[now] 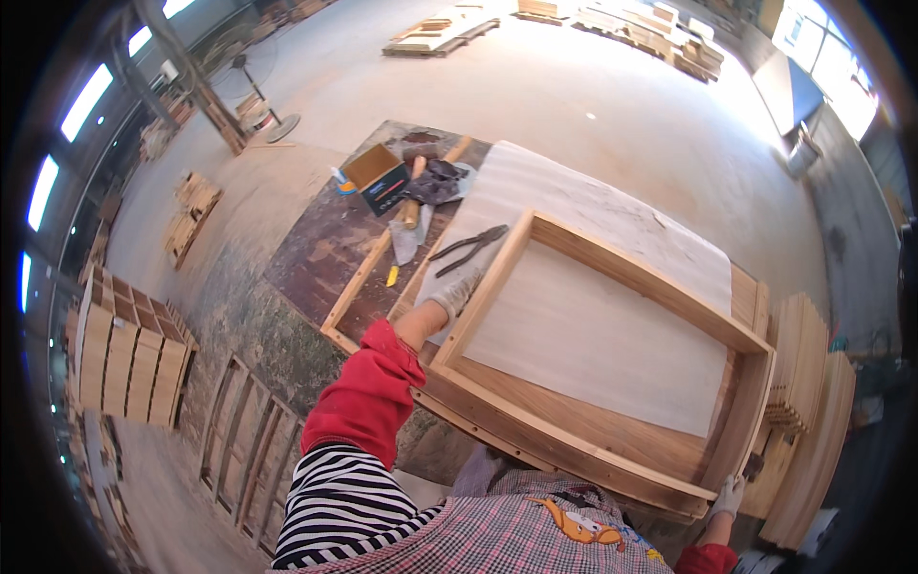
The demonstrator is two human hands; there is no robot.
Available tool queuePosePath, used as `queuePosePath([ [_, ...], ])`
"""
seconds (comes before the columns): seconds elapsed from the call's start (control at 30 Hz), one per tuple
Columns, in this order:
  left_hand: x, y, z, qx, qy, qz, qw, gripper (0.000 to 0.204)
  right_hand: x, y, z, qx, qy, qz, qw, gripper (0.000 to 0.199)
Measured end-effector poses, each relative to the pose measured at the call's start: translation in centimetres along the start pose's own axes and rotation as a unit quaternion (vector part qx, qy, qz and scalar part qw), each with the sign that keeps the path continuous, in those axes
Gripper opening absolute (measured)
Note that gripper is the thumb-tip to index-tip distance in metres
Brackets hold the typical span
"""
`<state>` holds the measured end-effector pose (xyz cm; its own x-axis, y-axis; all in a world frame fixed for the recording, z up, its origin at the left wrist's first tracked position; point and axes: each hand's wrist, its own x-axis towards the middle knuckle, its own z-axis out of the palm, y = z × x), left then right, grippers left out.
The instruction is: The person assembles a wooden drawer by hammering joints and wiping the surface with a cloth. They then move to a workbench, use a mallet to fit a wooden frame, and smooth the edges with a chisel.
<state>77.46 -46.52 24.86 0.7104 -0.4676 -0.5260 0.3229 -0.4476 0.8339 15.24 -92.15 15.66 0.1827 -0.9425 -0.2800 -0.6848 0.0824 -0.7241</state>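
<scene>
hands [457,292]: pale work gloves | sleeves: red cuffs, black-white stripes | front: checked apron

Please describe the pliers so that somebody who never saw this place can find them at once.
Start at the big wooden frame on the workbench, then go to its far left corner, where the gloved left hand rests. The pliers lie just beyond that hand on the pale sheet. They are the only dark metal tool there, handles spread apart.

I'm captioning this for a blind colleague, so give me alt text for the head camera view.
A person's gloved left hand rests on the left rail of a shallow rectangular wooden frame lying on a workbench, while the gloved right hand touches its near right corner. Dark metal pliers lie just beyond the left hand, near a small open cardboard box.
</scene>
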Motion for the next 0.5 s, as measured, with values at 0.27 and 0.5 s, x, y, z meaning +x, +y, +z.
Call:
queuePosePath([
  [0.27,-10.2,-13.0,-6.3,-0.357,0.238,0.001,0.904,0.031,1.2,-1.5,-0.3,-0.024,-0.021,0.057,0.998,0.057],
  [0.5,-24.2,-34.2,-3.0,-0.611,0.365,-0.059,0.700,0.032,-0.9,-16.2,5.6,-0.088,0.059,-0.296,0.949,0.050],
])
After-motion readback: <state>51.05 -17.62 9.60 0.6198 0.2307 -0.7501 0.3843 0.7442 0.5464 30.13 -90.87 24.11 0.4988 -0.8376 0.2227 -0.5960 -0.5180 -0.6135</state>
